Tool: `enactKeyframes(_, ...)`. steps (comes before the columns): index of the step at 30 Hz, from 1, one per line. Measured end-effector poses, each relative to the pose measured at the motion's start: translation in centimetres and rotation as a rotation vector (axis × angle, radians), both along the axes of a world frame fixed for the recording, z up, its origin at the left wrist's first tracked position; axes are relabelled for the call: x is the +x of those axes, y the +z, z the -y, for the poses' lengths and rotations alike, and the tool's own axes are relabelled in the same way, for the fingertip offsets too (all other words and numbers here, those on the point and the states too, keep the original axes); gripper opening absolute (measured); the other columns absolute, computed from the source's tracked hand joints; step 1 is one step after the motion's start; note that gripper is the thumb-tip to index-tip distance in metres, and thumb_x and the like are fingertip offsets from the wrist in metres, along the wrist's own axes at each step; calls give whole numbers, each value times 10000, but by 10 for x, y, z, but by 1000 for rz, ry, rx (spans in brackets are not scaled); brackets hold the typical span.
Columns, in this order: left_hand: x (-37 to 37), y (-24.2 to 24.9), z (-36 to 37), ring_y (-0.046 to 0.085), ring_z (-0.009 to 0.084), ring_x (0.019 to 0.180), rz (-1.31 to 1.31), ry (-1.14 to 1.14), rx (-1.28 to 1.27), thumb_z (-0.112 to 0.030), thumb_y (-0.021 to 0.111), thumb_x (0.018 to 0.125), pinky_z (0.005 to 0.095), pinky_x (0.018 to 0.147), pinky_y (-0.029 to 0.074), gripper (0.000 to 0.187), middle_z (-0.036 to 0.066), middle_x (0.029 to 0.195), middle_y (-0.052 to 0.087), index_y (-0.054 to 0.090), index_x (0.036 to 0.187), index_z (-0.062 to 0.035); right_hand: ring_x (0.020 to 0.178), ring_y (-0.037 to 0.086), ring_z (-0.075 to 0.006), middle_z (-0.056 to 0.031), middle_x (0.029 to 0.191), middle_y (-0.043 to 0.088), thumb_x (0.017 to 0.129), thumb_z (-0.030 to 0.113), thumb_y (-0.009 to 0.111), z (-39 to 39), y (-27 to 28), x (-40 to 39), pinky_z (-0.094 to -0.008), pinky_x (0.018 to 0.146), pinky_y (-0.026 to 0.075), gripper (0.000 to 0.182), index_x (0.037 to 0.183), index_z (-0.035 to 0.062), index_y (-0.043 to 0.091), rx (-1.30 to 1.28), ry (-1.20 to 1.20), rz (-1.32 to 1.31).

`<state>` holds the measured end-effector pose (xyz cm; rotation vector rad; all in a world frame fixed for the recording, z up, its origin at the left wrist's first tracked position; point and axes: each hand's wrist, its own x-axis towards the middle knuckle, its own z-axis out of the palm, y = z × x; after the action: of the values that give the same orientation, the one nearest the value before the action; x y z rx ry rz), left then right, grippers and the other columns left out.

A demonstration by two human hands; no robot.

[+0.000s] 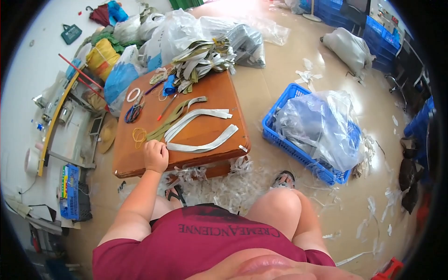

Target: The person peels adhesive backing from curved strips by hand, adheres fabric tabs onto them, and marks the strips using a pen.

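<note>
My left hand (pixel 156 156) rests closed at the near edge of the brown table (pixel 205 161), its fingers curled; what they hold, if anything, is hidden. Right beside its knuckles lie the near ends of a bundle of white strips (pixel 205 147), which bends away in two curved arms. Olive-green strips (pixel 175 116) stretch from near the hand towards the back. To the hand's upper left is a yellow rubber-band loop (pixel 139 135). My right arm hangs down by my knee, with its hand out of sight.
Scissors (pixel 134 113), a white tape roll (pixel 133 95), a red pen (pixel 160 115) and a strip pile (pixel 200 60) lie on the table. Right of it, a blue crate (pixel 303 161) holds plastic bags. White scraps (pixel 233 186) cover the floor below; stuffed bags (pixel 172 32) stand behind.
</note>
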<state>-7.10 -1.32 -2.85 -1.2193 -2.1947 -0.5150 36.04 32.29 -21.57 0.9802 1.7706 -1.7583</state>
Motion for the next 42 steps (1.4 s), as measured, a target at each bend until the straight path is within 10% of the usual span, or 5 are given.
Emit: enactKeyframes(42,-2,-2,1,500,321,829,9,1,-16,-74,589,743,421,752,406,33,106,835,534,556,739,-74,1101,539,-229,-110,1184,596,792,288,665,-13,-56,6,-353,904,425,435,1178,96,606,104,100,-26)
